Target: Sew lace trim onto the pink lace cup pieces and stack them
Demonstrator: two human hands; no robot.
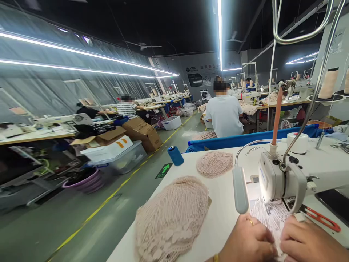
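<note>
Garment factory: rows of sewing machines (283, 178)

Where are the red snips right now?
Head view, far right: red snips lie on the white table just beyond the right hand, beside the sewing machine head.

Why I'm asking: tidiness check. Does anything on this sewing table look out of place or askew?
One thing: the blue thread spool sits tilted at the table's far left corner, right by the edge, away from the sewing machine. The lace piles lie flat. The left hand and right hand grip white lace at the needle.
</note>
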